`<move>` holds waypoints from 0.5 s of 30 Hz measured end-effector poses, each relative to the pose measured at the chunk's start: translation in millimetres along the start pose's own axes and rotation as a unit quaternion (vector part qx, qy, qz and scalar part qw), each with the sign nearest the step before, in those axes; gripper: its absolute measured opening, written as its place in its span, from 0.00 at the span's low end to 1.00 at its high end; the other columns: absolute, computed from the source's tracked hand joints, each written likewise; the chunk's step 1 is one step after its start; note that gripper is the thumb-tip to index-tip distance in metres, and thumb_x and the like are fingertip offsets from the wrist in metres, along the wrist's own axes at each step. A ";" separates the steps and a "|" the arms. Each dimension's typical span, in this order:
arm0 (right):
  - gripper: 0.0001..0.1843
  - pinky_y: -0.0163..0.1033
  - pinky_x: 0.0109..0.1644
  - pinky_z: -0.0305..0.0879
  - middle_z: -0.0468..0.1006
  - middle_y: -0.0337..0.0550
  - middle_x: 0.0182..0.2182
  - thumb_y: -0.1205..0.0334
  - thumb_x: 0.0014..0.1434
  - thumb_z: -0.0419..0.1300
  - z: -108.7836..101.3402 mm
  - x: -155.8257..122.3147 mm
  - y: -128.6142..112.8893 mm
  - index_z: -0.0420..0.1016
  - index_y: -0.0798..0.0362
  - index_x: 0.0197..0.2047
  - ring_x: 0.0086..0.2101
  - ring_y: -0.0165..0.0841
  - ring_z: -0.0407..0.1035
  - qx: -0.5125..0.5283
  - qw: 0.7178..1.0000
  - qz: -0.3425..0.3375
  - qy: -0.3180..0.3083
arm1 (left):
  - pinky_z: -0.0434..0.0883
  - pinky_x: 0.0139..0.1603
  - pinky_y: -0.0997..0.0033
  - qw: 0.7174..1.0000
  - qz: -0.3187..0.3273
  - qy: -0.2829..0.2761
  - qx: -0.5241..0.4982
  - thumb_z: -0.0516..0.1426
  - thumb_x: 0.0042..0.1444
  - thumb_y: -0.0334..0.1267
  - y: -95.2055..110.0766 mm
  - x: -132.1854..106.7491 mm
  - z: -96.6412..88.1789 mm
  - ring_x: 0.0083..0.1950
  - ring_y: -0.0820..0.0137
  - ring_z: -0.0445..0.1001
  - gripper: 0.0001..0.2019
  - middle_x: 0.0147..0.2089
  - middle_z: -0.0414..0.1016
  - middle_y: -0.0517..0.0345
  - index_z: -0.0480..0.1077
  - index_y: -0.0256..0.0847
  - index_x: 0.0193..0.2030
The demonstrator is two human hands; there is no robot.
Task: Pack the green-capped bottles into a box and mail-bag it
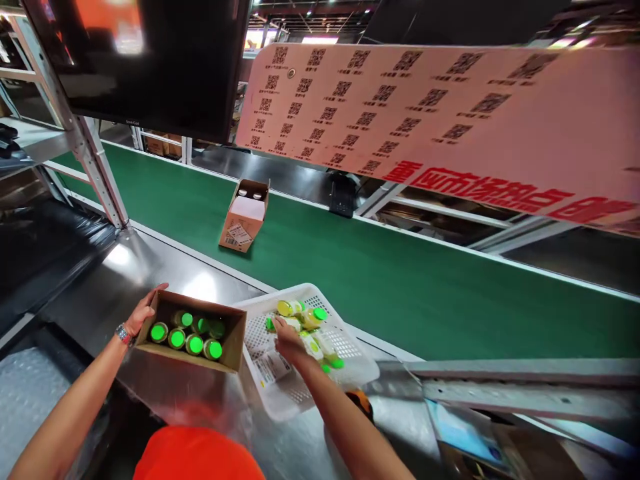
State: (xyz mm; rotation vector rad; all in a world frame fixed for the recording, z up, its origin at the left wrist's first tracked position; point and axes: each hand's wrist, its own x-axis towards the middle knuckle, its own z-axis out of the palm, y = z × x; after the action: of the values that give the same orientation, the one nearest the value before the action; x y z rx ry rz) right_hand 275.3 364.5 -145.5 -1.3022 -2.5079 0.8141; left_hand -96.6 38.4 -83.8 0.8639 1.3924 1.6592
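Observation:
My left hand (143, 312) holds the left end of an open cardboard box (227, 347) on the steel worktable; a watch sits on that wrist. Several green-capped bottles (186, 333) stand inside the box. My right hand (290, 341) reaches into a white perforated plastic basket (350, 357), its fingers closed around a small green-capped bottle (280, 323). More such bottles (313, 319) lie loose in the basket, beside a printed paper slip (270, 367).
A green conveyor belt (400, 280) runs behind the steel worktable (100, 280), carrying another open cardboard box (244, 217) with bottles. A board of QR codes (425, 113) hangs overhead, a dark monitor (150, 60) at the upper left. An orange object (361, 399) lies by my right forearm.

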 end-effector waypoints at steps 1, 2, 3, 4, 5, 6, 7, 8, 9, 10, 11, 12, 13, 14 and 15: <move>0.18 0.54 0.57 0.74 0.83 0.60 0.52 0.75 0.47 0.64 5.6 2.2 2.8 0.81 0.50 0.41 0.46 0.49 0.79 -0.004 1.000 -0.007 -0.002 | 0.72 0.70 0.31 1.000 -0.009 0.006 -0.001 0.61 0.47 0.52 -1.5 2.9 -4.0 0.67 0.39 0.79 0.43 0.64 0.83 0.40 0.74 0.38 0.71; 0.16 0.55 0.55 0.74 0.83 0.60 0.51 0.74 0.49 0.63 10.3 5.7 5.1 0.81 0.50 0.41 0.45 0.49 0.78 -0.008 1.000 -0.013 -0.003 | 0.73 0.68 0.31 1.000 -0.018 0.011 0.002 0.61 0.46 0.51 -2.7 5.3 -7.3 0.65 0.38 0.80 0.42 0.63 0.84 0.40 0.76 0.38 0.69; 0.13 0.55 0.53 0.74 0.83 0.60 0.49 0.74 0.51 0.63 13.7 10.2 7.2 0.80 0.49 0.39 0.42 0.49 0.78 -0.010 1.000 -0.018 -0.005 | 0.74 0.67 0.31 1.000 -0.026 0.012 0.005 0.60 0.46 0.51 -3.7 7.3 -9.6 0.64 0.38 0.81 0.40 0.62 0.85 0.40 0.77 0.38 0.68; 0.10 0.55 0.49 0.74 0.83 0.60 0.46 0.73 0.54 0.62 15.9 15.3 9.2 0.79 0.49 0.37 0.40 0.48 0.78 -0.012 1.000 -0.022 -0.005 | 0.75 0.65 0.31 0.999 -0.034 0.010 0.009 0.60 0.47 0.51 -4.4 9.0 -11.1 0.63 0.38 0.81 0.39 0.61 0.85 0.40 0.78 0.39 0.67; 0.08 0.53 0.45 0.73 0.82 0.60 0.43 0.72 0.55 0.62 16.6 20.8 11.0 0.77 0.49 0.34 0.37 0.46 0.77 -0.013 1.000 -0.024 -0.006 | 0.76 0.64 0.32 0.999 -0.042 0.006 0.011 0.59 0.47 0.51 -4.9 10.6 -11.9 0.62 0.37 0.81 0.39 0.60 0.86 0.41 0.78 0.39 0.66; 0.07 0.52 0.42 0.72 0.81 0.59 0.42 0.71 0.56 0.63 15.7 26.2 12.8 0.76 0.48 0.32 0.34 0.45 0.76 -0.013 1.000 -0.026 -0.007 | 0.76 0.64 0.32 0.999 -0.048 0.003 0.013 0.59 0.47 0.51 -5.3 12.0 -12.2 0.62 0.37 0.81 0.38 0.59 0.86 0.42 0.79 0.40 0.66; 0.07 0.51 0.40 0.71 0.81 0.60 0.41 0.70 0.56 0.64 13.0 30.9 14.5 0.75 0.48 0.31 0.32 0.44 0.75 -0.014 1.000 -0.027 -0.006 | 0.76 0.65 0.32 0.999 -0.051 0.000 0.014 0.59 0.47 0.51 -5.5 13.6 -12.2 0.62 0.37 0.81 0.38 0.59 0.86 0.43 0.79 0.40 0.66; 0.06 0.51 0.40 0.70 0.81 0.60 0.41 0.68 0.57 0.65 8.3 34.5 15.8 0.75 0.48 0.31 0.32 0.44 0.75 -0.017 1.000 -0.025 -0.001 | 0.75 0.65 0.32 0.999 -0.052 0.000 0.012 0.59 0.47 0.51 -5.7 15.3 -12.4 0.62 0.37 0.81 0.39 0.59 0.86 0.43 0.79 0.40 0.66; 0.04 0.52 0.40 0.71 0.80 0.61 0.43 0.66 0.58 0.66 1.7 36.5 16.6 0.76 0.48 0.34 0.33 0.45 0.76 -0.017 1.000 -0.021 0.010 | 0.75 0.65 0.32 0.999 -0.054 0.000 0.009 0.59 0.46 0.50 -5.9 17.2 -12.7 0.62 0.37 0.81 0.39 0.59 0.86 0.43 0.78 0.39 0.67; 0.02 0.52 0.42 0.72 0.80 0.62 0.44 0.62 0.60 0.66 -7.1 36.2 16.4 0.76 0.47 0.37 0.36 0.47 0.77 -0.006 0.999 -0.015 0.029 | 0.75 0.65 0.32 0.998 -0.057 -0.003 0.006 0.59 0.46 0.50 -6.2 19.4 -13.3 0.62 0.37 0.81 0.40 0.60 0.86 0.43 0.78 0.38 0.68; 0.05 0.53 0.43 0.74 0.81 0.61 0.45 0.57 0.62 0.65 -17.9 33.2 14.7 0.77 0.47 0.40 0.38 0.48 0.77 0.021 0.998 -0.009 0.050 | 0.76 0.64 0.33 0.998 -0.060 -0.008 0.004 0.59 0.47 0.50 -6.8 22.0 -14.2 0.62 0.37 0.81 0.41 0.60 0.86 0.42 0.77 0.37 0.69; 0.10 0.54 0.44 0.76 0.81 0.60 0.46 0.51 0.65 0.64 -30.4 27.4 10.8 0.77 0.47 0.44 0.40 0.49 0.77 0.067 0.995 -0.005 0.072 | 0.76 0.63 0.33 0.998 -0.064 -0.014 0.004 0.59 0.47 0.50 -7.8 25.0 -15.0 0.61 0.37 0.82 0.42 0.61 0.85 0.41 0.76 0.37 0.70; 0.16 0.54 0.45 0.77 0.82 0.57 0.45 0.45 0.66 0.62 -44.2 18.8 4.3 0.77 0.46 0.48 0.40 0.49 0.77 0.127 0.988 -0.004 0.090 | 0.77 0.61 0.33 0.998 -0.066 -0.022 0.004 0.59 0.46 0.49 -9.2 28.4 -15.6 0.60 0.38 0.82 0.43 0.61 0.85 0.39 0.75 0.36 0.71; 0.21 0.54 0.45 0.79 0.82 0.54 0.45 0.40 0.67 0.62 -58.8 7.8 -5.5 0.76 0.46 0.52 0.40 0.48 0.78 0.193 0.976 -0.011 0.099 | 0.78 0.61 0.34 0.997 -0.068 -0.031 0.005 0.60 0.45 0.49 -11.1 32.2 -15.4 0.59 0.38 0.83 0.44 0.61 0.85 0.38 0.75 0.35 0.71; 0.26 0.53 0.45 0.80 0.82 0.51 0.46 0.36 0.66 0.62 -73.2 -4.6 -18.6 0.75 0.47 0.57 0.39 0.46 0.78 0.253 0.962 -0.025 0.100 | 0.78 0.60 0.35 0.997 -0.067 -0.040 0.006 0.60 0.45 0.48 -13.5 36.1 -14.1 0.58 0.39 0.83 0.44 0.61 0.86 0.38 0.75 0.34 0.72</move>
State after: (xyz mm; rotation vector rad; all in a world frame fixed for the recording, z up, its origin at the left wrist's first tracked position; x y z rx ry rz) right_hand 295.3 380.0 -74.2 -1.0752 -1.9845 1.1497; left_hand -123.7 65.4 -99.0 0.8156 1.3761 1.5002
